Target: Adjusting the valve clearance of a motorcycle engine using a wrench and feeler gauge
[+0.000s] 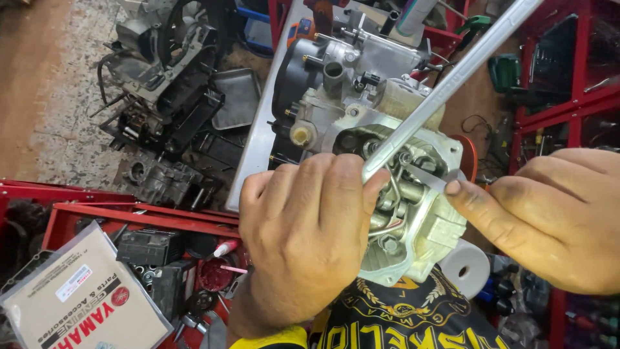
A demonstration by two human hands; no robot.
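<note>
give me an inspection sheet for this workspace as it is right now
surface: grey metal sheet under the engine, red rack beside it
job's things: engine head open, valve gear showing; long wrench reaching into it; thin feeler blade slid in by the rockers
clutter: engine casings on the floor, flat parts packet, small parts in the rack, white roll
hands: left hand gripping the wrench end over the head; right hand pinching the blade
cables: dark wire loop beyond the engine
surroundings: red shelving on the right, concrete floor on the left
</note>
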